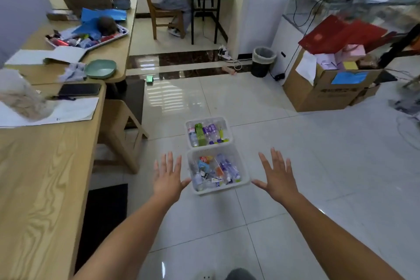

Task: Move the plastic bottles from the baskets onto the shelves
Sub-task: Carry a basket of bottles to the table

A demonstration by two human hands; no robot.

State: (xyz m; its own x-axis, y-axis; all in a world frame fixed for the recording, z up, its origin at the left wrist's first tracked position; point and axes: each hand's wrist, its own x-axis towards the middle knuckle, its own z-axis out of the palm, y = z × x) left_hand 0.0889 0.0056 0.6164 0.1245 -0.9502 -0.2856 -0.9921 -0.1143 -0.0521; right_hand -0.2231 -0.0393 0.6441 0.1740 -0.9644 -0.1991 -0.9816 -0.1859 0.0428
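Your left hand [167,177] and right hand [278,179] hang with fingers spread, one on either side of the near basket [218,190]. Both baskets are open-topped, giving free entry from above. The far basket [205,120] sits just behind the near one with no visible gap between them. The wooden table [45,177] and stool [118,120] close off your left. Open floor tile [318,166] lies to your right, and the cardboard box [318,95] stands well apart.
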